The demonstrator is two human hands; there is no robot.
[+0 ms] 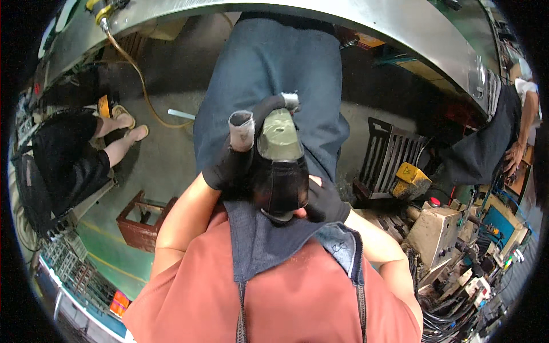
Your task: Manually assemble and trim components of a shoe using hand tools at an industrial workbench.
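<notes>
A black shoe upper (279,186) fitted on an olive-green shoe last (281,137) is held upright in front of my chest, above my lap. My left hand (233,166), in a black glove with pale tape around the thumb and a fingertip, wraps the last from the left side. The taped finger reaches around its far end. My right hand (328,201), also black-gloved, grips the lower right side of the upper, with bare fingertips showing. The underside of the shoe is hidden.
A metal-edged workbench (189,8) curves across the far side. An air hose (137,71) hangs at left, near a seated person's feet (130,126) and a brown stool (140,223). At right are a yellow foot pedal (410,180), machinery (437,231) and another person's arm (529,117).
</notes>
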